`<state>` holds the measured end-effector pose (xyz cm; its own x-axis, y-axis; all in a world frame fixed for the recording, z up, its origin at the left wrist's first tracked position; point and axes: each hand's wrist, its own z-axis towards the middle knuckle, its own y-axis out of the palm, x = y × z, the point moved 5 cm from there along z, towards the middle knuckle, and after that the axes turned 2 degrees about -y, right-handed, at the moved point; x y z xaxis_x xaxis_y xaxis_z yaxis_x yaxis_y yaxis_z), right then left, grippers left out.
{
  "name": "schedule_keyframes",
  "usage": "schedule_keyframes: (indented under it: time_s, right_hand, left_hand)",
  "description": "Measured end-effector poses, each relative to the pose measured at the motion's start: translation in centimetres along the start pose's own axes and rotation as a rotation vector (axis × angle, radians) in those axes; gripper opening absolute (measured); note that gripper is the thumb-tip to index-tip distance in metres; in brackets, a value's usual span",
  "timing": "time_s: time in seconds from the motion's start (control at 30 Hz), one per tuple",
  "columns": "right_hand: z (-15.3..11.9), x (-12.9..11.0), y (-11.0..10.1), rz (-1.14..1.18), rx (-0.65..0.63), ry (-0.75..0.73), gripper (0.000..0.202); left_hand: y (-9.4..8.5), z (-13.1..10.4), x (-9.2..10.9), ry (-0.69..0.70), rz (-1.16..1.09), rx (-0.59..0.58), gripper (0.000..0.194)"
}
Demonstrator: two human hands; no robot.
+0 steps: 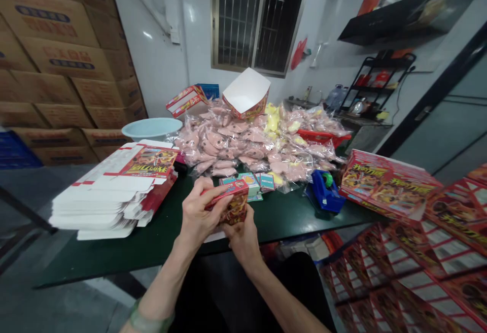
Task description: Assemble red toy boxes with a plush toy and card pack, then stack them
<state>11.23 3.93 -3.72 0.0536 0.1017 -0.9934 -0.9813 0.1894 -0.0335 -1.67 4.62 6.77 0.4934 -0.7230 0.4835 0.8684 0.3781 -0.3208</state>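
Note:
A small red printed box [235,205] is held between my two hands, above the near edge of the dark green table [281,224]. My left hand [201,208] has its fingers closed on the box's top and left side. From below and the right, my right hand [243,234] grips its lower end. Just behind the box lie several small printed cards [253,185] in teal and white. To the left rests a stack of flattened white and red cartons [102,191]. Beyond the cards is a heap of pink pieces in clear bags [236,140], some yellow among them.
A blue tape dispenser [326,193] stands right of the heap, beside a filled red display box [384,180]. Many red boxes [411,267] are stacked at lower right. A pale blue basin [152,129] sits at back left, near stacked brown cartons [57,59].

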Motion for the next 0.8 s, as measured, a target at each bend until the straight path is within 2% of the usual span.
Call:
schedule_keyframes:
  time_s: [0.07,0.13,0.2,0.27,0.33,0.4,0.43,0.53,0.6,0.63,0.67,0.7,0.77,0.8]
  right_hand:
    - [-0.2,0.2,-0.5,-0.173,0.025,-0.07,0.068]
    - [-0.6,-0.5,-1.1,-0.269,0.07,-0.123,0.073]
    - [-0.9,-1.8,-1.6,-0.198,0.105,-0.186,0.07]
    - [-0.9,-3.6,-2.1,-0.042,0.123,-0.29,0.063]
    - [-0.6,-6.0,-2.9,0.005,0.131,-0.446,0.057]
    - [-0.1,-8.7,-3.5,-0.176,0.094,-0.656,0.054]
    - [0.1,-10.0,-3.4,-0.324,0.042,-0.764,0.053]
    - [-0.1,-12.6,-1.4,-0.708,-0.267,-1.037,0.048]
    - [-1.0,-13.4,0.2,-0.794,-0.46,-1.171,0.043]
    - [-1.6,-13.7,0.6,-0.778,-0.496,-1.233,0.04]
    - [-2.0,-14.1,0.6,-0.726,-0.467,-1.294,0.037]
    - [-2.2,-14.4,0.0,-0.653,-0.368,-1.339,0.036]
    - [-1.2,-14.3,-2.8,-0.539,-0.038,-1.334,0.034]
    - [0.1,-13.6,-4.6,-0.538,0.125,-1.275,0.032]
  left_hand:
    - [-0.9,-0.5,-0.3,-0.102,-0.01,0.111,0.017]
    - [-2.3,-1.7,-1.2,-0.276,-0.07,0.247,0.017]
    - [-3.5,-3.7,-2.6,-0.485,-0.215,0.422,0.022]
    - [-3.6,-6.1,-4.1,-0.659,-0.407,0.525,0.033]
    - [-2.8,-7.8,-5.2,-0.747,-0.491,0.449,0.045]
    - [-2.4,-8.5,-5.5,-0.725,-0.348,0.3,0.057]
    - [-2.5,-8.4,-5.3,-0.668,-0.222,0.26,0.063]
    - [-3.1,-6.8,-3.6,-0.452,0.045,0.204,0.082]
    - [-2.4,-5.5,-2.9,-0.432,0.033,0.073,0.076]
    - [-1.9,-5.2,-3.0,-0.475,0.004,-0.003,0.066]
    - [-1.5,-5.1,-3.3,-0.532,-0.025,-0.056,0.054]
    - [-1.2,-5.2,-3.7,-0.587,-0.05,-0.078,0.043]
    - [-1.3,-5.9,-4.7,-0.669,-0.051,-0.004,0.035]
    - [-1.7,-6.4,-5.2,-0.692,-0.031,0.056,0.034]
